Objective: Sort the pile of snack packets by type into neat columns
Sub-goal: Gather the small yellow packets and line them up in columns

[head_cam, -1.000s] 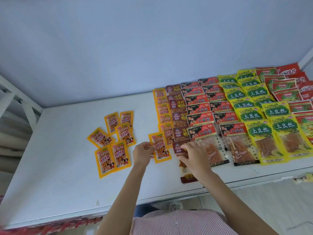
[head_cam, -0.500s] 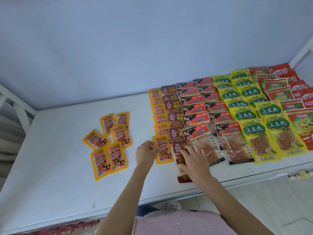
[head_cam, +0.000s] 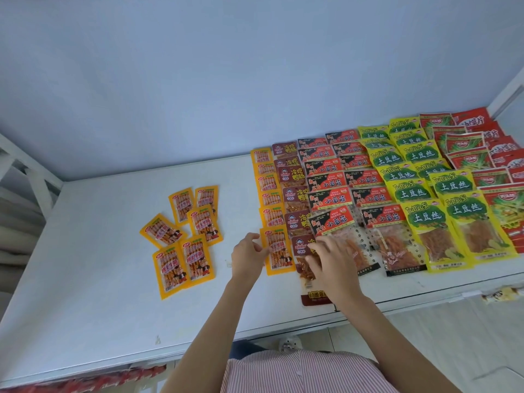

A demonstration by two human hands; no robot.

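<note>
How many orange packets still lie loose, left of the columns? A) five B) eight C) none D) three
A: five loose orange packets lie scattered on the white table left of the orange column, while the left hand touches that column's nearest packet.

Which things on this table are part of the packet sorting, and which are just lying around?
Part of the job:
loose orange packets
orange column
brown column
red and black columns
yellow columns
red packets
left hand
right hand

Just lying about:
wrapped sweet off the table's right edge
white frame
</note>
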